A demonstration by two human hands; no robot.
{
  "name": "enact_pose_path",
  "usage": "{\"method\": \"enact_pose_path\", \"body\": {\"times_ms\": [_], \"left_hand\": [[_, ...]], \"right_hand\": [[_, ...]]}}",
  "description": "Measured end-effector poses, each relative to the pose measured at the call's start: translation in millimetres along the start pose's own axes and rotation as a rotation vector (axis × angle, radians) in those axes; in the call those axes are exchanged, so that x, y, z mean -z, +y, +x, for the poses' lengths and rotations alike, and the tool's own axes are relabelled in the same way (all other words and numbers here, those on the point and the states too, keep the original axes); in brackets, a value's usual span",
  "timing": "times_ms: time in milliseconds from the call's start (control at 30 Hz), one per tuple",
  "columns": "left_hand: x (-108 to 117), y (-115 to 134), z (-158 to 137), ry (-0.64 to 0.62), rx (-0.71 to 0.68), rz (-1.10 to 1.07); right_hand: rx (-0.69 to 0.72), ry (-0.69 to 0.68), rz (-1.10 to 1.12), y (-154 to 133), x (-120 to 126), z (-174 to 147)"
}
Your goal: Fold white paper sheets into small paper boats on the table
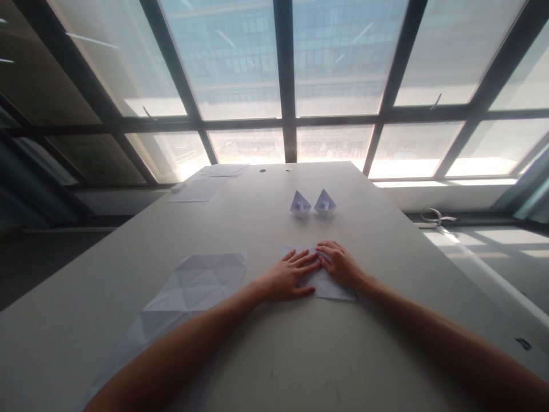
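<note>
Left hand [293,278], spread wide, and right hand [339,264], loosely curved, rest on paper [333,288] on a counter [274,355] near two paper boats [325,205]

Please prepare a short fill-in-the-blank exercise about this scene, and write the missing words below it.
1. Beyond the hands, ____ paper boats stand on the table.
2. The left hand and the right hand rest on a piece of paper whose colour is ____.
3. The creased sheet lies nearer the person's ____ arm.

Missing words: two; white; left.
</note>
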State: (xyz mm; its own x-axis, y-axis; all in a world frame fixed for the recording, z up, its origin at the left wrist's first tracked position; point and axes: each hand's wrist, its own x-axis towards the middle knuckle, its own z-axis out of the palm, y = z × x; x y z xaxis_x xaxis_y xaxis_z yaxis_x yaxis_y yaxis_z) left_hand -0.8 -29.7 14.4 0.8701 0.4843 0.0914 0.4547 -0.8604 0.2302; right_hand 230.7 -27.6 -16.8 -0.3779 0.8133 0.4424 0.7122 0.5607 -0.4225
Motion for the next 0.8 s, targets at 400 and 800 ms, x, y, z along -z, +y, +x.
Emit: {"method": "enact_pose_path", "body": {"times_ms": [400,800], "left_hand": [[-0.7,-0.9,1.5,0.059,-0.075,-0.067],[-3.4,-4.7,4.5,0.195,0.043,-0.007]], "right_hand": [[0.009,0.021,0.132,2.7,-0.2,-0.1],[-0.284,0.145,0.040,-0.6,6.3,1.7]]}}
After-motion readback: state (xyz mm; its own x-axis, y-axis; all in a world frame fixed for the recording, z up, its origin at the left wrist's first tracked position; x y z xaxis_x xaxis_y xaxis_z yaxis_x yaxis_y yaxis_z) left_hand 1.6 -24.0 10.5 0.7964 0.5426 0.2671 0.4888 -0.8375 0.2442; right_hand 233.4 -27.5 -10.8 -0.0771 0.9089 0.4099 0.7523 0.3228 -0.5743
